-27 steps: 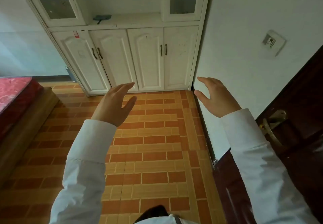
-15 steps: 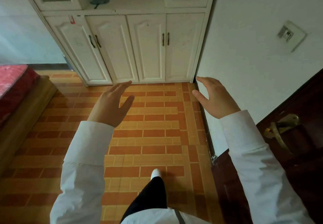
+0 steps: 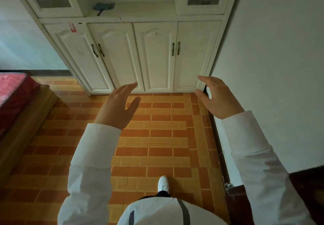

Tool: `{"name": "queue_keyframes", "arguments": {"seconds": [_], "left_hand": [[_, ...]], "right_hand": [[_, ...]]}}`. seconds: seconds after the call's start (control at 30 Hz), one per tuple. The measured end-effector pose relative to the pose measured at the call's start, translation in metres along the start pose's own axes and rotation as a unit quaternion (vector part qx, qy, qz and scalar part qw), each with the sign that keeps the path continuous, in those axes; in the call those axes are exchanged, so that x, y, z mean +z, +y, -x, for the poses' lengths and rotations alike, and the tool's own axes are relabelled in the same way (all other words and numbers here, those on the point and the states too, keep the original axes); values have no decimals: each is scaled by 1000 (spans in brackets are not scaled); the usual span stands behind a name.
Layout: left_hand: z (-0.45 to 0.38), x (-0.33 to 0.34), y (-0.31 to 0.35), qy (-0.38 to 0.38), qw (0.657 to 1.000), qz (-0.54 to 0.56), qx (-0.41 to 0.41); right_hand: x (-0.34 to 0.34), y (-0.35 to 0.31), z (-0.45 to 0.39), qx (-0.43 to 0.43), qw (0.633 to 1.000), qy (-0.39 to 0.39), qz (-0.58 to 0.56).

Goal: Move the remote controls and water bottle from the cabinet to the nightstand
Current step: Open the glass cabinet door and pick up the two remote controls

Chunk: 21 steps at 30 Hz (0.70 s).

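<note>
A white cabinet stands ahead against the far wall, its four lower doors shut and two glass-fronted upper doors at either side. A bluish object lies on its open middle shelf. No remote controls, water bottle or nightstand show in this view. My left hand is raised in front of me, fingers apart and empty, short of the cabinet doors. My right hand is held up at the same height near the cabinet's right corner, also open and empty.
Orange and red tiled floor stretches between me and the cabinet. A bed with a red cover and wooden frame sits at the left. A white wall runs along the right, with a dark wooden door at lower right.
I have stepped closer to the cabinet, which now looms larger. A white shoe has come forward on the floor. Both hands stay raised and empty.
</note>
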<state>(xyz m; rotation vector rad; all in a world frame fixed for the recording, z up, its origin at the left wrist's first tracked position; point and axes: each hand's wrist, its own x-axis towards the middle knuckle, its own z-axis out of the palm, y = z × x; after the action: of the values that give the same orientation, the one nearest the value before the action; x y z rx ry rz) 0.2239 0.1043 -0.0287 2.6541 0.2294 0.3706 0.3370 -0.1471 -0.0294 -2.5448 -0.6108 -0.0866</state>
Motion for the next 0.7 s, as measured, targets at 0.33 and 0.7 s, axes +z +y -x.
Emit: {"name": "queue_keyframes", "arguments": {"seconds": [0.33, 0.7], "left_hand": [[-138, 19, -52, -35, 999, 10, 14], [-288, 53, -83, -39, 999, 10, 12]], "right_hand": [[29, 7, -123, 28, 1000, -2, 0], [63, 39, -279, 5, 1000, -16, -9]]}}
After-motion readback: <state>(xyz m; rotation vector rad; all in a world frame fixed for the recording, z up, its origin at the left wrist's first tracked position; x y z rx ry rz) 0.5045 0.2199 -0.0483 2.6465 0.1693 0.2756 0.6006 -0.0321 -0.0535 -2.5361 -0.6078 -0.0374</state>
